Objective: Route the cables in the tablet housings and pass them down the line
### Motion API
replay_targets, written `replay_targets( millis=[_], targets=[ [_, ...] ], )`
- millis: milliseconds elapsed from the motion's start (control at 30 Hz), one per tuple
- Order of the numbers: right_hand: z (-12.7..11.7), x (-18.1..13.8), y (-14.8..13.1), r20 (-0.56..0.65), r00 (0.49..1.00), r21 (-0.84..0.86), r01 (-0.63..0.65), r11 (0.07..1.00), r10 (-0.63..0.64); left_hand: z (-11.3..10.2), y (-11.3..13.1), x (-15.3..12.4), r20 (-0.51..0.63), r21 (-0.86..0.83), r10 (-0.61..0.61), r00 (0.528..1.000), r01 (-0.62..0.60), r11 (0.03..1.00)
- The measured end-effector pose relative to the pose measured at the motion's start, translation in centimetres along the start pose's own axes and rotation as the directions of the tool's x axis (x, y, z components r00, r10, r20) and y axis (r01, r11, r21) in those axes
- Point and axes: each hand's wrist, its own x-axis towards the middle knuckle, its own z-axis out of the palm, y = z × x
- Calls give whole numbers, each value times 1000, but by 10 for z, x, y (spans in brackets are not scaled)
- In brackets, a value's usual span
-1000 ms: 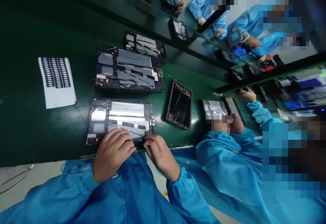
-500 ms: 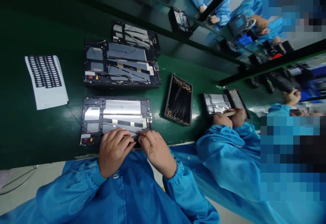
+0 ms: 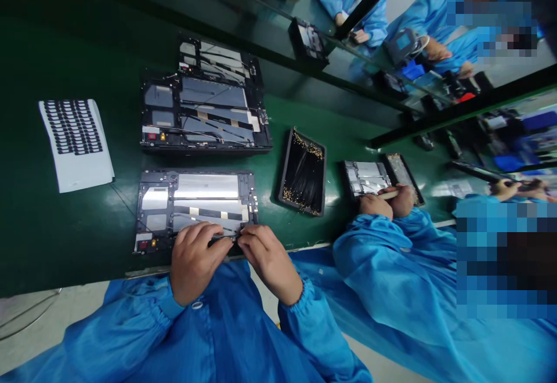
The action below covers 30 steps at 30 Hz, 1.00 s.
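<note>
An opened tablet (image 3: 206,185) lies face down on the bench, its silver battery plates and black frame exposed. My left hand (image 3: 198,261) rests over its near edge, thumb and fingers pinched together. Close beside it, near the tablet's near right corner, my right hand (image 3: 270,261) is closed in a pinch too. A thin black cable (image 3: 126,199) trails from the left across the frame and runs under my left hand. Between the fingertips a dark thin strand shows, apparently the same cable; its end is mostly hidden by the fingers.
Behind lie more opened tablets (image 3: 209,110), stacked. A black tray (image 3: 322,183) of thin cables with gold ends stands to the right. White sheets (image 3: 85,174) with black stickers lie left. A co-worker's hands (image 3: 387,200) work on another tablet (image 3: 365,177); a shelf rail (image 3: 461,104) crosses above.
The whole view has shifted slightly, with the bench items a little further left. My hands stay at the tablet's near edge; the right fingertips have moved a little. A person at far right now holds a dark flat panel.
</note>
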Motion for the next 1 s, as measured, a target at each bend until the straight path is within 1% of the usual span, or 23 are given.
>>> replay_targets(
  millis=[100,200,433,567,667,867,1000],
  targets=[
    [1,-5,4,-91,995,97,-23,995,32,0,0,0,14,-12,-4,1000,4,1000],
    [4,-7,5,-125,991,126,-31,992,46,0,1,1,5,-12,0,1000,0,1000],
    [11,-6,4,-106,991,110,-66,992,77,2,2,2,-7,-2,17,1000,-17,1000],
    [11,-6,4,-128,991,97,-38,995,50,3,0,1,-22,-4,31,999,-31,1000],
    [10,-6,4,-118,992,89,-23,996,33,4,0,1,-34,0,35,999,-35,999],
    [11,-7,2,-126,991,85,-37,996,48,6,0,1,-61,3,43,997,-43,999],
    [9,-7,-2,-90,994,42,-57,998,60,5,0,1,-63,3,45,997,-45,999]
  ],
)
